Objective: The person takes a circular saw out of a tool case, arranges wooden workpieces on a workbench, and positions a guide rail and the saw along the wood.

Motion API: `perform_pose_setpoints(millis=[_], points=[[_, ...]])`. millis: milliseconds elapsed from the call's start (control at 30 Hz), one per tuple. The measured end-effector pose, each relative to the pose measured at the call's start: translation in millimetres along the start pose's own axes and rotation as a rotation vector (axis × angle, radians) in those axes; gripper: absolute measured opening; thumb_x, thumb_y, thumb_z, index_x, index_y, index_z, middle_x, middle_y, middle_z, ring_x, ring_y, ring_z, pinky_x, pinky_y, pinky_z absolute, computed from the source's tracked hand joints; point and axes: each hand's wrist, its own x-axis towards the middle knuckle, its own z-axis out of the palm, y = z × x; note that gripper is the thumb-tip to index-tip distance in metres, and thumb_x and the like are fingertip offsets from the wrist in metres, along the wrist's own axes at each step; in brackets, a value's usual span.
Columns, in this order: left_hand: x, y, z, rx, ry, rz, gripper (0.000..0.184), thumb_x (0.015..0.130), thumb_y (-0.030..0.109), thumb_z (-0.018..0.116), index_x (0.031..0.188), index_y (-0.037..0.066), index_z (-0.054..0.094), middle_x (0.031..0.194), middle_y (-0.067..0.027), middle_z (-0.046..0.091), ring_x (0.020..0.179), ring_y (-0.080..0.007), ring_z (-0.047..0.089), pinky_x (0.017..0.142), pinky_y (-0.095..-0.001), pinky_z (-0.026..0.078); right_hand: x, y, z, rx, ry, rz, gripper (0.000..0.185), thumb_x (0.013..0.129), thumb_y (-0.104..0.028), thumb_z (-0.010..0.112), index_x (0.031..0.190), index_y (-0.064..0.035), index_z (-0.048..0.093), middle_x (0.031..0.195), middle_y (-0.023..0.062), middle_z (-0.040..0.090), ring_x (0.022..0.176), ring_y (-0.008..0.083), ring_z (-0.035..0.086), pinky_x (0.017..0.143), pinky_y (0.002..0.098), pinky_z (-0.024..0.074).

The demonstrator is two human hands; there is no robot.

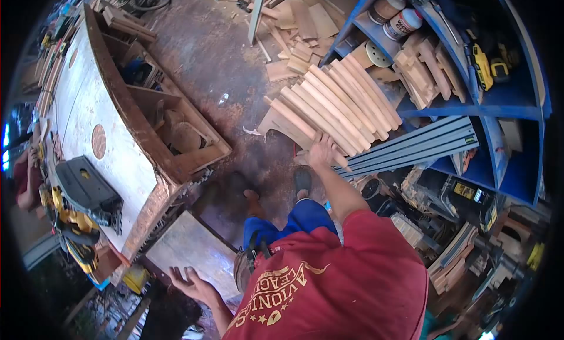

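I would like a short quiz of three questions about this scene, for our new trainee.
1. Multiple choice: which hand is at the wood strips? A) left; B) right; C) both.
2. True or false: the left hand holds nothing.
3. Fill in the missing word: the shelf is painted ____.

Key:
1. B: the right hand touches them.
2. True: its fingers are spread and nothing is in them.
3. Blue.

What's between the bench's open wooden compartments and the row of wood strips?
Head view: floor, with a small pale scrap near the wood strips.
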Motion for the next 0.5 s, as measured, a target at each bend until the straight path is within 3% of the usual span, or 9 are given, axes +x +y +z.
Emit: perform_pose_setpoints(millis=[133, 200, 267, 433, 500], points=[[-33.5, 25.7, 11.7, -0.055, -0.046, -0.025, 0.058, 0.098, 0.007, 0.058, 0.151, 0.0, 0.037, 0.153, -0.017, 0.039, 0.139, -0.0298, 0.044, 0.112, -0.0421, 0.041, -2.0, 12.5, 47.9, 0.183, -0.094, -0.102, 0.059, 0.075, -0.03, 0.081, 0.125, -0.0061, 0.061, 0.145, 0.0239, 0.05, 0.132, 0.0398, 0.051, 0.104, 0.0529, 0.0476], [-43.6, 25.4, 17.2, -0.059, -0.106, -0.017, 0.054, 0.098, 0.009, 0.06, 0.148, -0.001, 0.041, 0.151, -0.0158, 0.041, 0.138, -0.0298, 0.044, 0.111, -0.0432, 0.042, -4.7, 4.0, 58.1, 0.246, -0.365, -0.04, 0.05, 0.08, -0.03, 0.078, 0.123, -0.0086, 0.065, 0.13, 0.0244, 0.063, 0.117, 0.042, 0.064, 0.097, 0.0526, 0.0545], [-50.4, 24.8, 26.9, -0.057, -0.179, 0.012, 0.051, 0.098, 0.009, 0.061, 0.145, 0.0, 0.045, 0.149, -0.0157, 0.043, 0.138, -0.03, 0.045, 0.109, -0.0435, 0.044, -27.0, -4.9, 70.2, 0.2, -0.311, -0.056, 0.048, 0.08, -0.034, 0.078, 0.123, -0.0131, 0.067, 0.118, 0.0212, 0.069, 0.109, 0.0403, 0.068, 0.094, 0.0505, 0.0558], [-51.0, 45.7, 41.0, -0.074, -0.21, 0.213, 0.039, 0.097, 0.007, 0.062, 0.134, 0.0, 0.055, 0.145, -0.0168, 0.045, 0.134, -0.0297, 0.048, 0.107, -0.0428, 0.046, -30.7, -6.5, 24.1, 0.266, -0.185, -0.108, 0.045, 0.077, -0.04, 0.08, 0.114, -0.0157, 0.074, 0.1, 0.0212, 0.074, 0.098, 0.0386, 0.071, 0.088, 0.0481, 0.0576], [-37.9, 48.6, 36.2, -0.13, -0.188, 0.226, 0.036, 0.097, 0.006, 0.062, 0.132, 0.0, 0.057, 0.143, -0.0157, 0.047, 0.13, -0.0276, 0.052, 0.104, -0.0402, 0.047, -44.1, -3.0, -51.3, 0.286, -0.204, -0.152, 0.047, 0.073, -0.04, 0.084, 0.11, -0.0111, 0.076, 0.093, 0.0208, 0.075, 0.088, 0.0353, 0.074, 0.082, 0.046, 0.0582]])
